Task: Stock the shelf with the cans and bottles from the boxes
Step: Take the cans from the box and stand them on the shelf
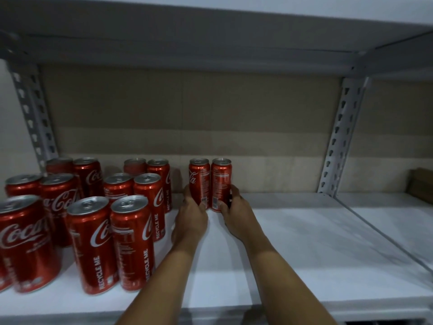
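Two red cola cans stand upright side by side at the back of the white shelf (293, 242). My left hand (191, 216) grips the left can (199, 179) around its lower part. My right hand (235, 213) grips the right can (220, 179) the same way. Both cans rest on the shelf board, close to the back wall. Several more red cola cans (93, 242) stand in rows on the left part of the shelf.
A grey slotted upright (339, 137) divides this bay from the one on the right, where a brown cardboard box (421, 186) sits at the back. Another upright (32, 118) stands at the far left. The upper shelf board (210, 43) hangs overhead.
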